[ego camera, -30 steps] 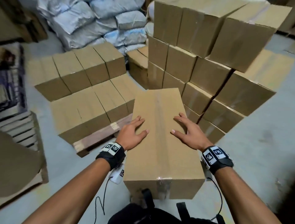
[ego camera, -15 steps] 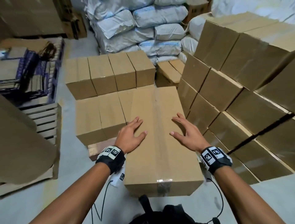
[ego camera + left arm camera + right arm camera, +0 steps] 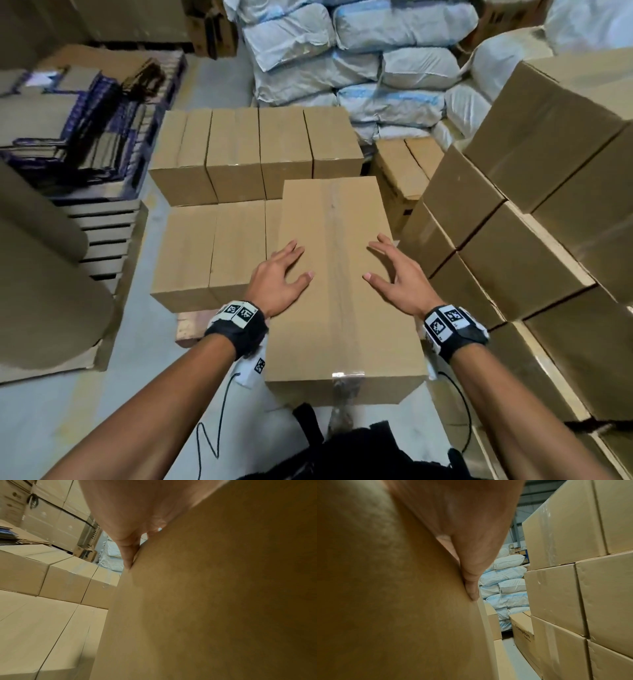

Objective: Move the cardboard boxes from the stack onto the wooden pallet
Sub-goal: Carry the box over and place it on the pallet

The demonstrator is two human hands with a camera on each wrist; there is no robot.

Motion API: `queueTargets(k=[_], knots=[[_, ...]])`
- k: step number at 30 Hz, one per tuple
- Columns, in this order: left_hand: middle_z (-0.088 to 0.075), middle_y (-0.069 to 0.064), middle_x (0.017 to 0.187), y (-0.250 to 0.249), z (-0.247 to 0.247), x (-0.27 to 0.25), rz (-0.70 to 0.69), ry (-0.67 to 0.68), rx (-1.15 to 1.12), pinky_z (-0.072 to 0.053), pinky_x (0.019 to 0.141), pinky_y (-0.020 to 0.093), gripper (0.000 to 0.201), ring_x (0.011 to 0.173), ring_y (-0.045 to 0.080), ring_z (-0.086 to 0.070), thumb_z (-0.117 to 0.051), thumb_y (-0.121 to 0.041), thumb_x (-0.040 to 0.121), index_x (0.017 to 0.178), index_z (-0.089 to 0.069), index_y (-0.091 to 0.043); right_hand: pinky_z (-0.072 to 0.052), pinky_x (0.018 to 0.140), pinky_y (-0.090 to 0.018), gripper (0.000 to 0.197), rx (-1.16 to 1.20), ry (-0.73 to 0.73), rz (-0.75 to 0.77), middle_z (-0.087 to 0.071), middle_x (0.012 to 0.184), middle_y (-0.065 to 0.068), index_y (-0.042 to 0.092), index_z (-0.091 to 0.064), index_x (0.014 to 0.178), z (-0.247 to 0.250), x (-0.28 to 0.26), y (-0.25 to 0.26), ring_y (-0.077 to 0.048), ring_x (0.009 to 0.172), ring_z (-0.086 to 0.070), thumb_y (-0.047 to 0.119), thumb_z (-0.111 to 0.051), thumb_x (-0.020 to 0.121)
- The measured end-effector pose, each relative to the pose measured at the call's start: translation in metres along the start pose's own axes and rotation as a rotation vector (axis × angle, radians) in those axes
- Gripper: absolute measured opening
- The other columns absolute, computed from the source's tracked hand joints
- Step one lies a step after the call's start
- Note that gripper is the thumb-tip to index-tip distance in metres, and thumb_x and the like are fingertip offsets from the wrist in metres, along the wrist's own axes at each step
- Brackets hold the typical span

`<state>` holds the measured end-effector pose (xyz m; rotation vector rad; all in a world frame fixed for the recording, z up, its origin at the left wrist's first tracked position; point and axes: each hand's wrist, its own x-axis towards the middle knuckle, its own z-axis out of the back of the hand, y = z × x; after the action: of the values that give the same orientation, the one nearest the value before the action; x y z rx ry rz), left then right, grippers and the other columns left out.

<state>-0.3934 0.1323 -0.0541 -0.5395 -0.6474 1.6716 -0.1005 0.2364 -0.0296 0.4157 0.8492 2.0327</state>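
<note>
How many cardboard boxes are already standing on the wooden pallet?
7. Four form the back row, three the front row; the held box partly covers the third one and may hide more.

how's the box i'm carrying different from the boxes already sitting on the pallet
The carried box is held by the left hand and right hand; the pallet boxes rest untouched in rows. It points lengthwise away from you and overlaps the front row's right end. Both are plain brown taped cardboard.
</note>
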Motion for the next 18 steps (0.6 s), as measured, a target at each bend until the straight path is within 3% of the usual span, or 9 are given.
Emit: queueTargets(k=[5,10,13,18], knots=[[-0.032,-0.02,0.166,-0.022,-0.023,0.08,0.035,-0.017,0.002,-0.034,0.124,0.041,0.07,0.154,0.019,-0.035,-0.061,-0.061,0.09,0.154,-0.049,-0.034,-0.021,0.127,-0.036,0.07,-0.019,0.046,0.027,-0.019,0.173,0.011,0.033,-0.044,0.155,0.045,0.075,-0.05,-0.008,0.157,-0.024,0.049,-0.074,0.093],[-0.031,-0.019,0.167,-0.026,-0.041,0.153,0.066,0.003,0.011,-0.032,0.125,0.041,0.072,0.155,0.02,-0.032,-0.059,-0.061,0.09,0.155,-0.048,-0.032,-0.02,0.123,-0.028,0.073,0.008,0.054,0.021,-0.021,0.173,0.011,0.031,-0.047,0.153,0.065,0.141,-0.091,-0.005,0.155,-0.025,0.05,-0.078,0.09],[-0.029,-0.02,0.167,-0.018,-0.052,0.2,0.076,0.025,0.038,-0.032,0.125,0.043,0.072,0.156,0.021,-0.031,-0.059,-0.062,0.091,0.156,-0.046,-0.033,-0.019,0.123,-0.03,0.073,0.021,0.072,-0.004,-0.018,0.173,0.014,0.033,-0.046,0.153,0.068,0.182,-0.118,-0.001,0.153,-0.022,0.053,-0.077,0.09],[-0.026,-0.02,0.168,0.002,-0.078,0.27,0.088,0.072,0.054,-0.034,0.124,0.048,0.07,0.157,0.027,-0.027,-0.059,-0.059,0.094,0.158,-0.043,-0.034,-0.023,0.127,-0.04,0.071,0.025,0.092,-0.05,-0.017,0.173,0.017,0.038,-0.046,0.151,0.064,0.243,-0.162,-0.01,0.157,-0.024,0.056,-0.076,0.089]])
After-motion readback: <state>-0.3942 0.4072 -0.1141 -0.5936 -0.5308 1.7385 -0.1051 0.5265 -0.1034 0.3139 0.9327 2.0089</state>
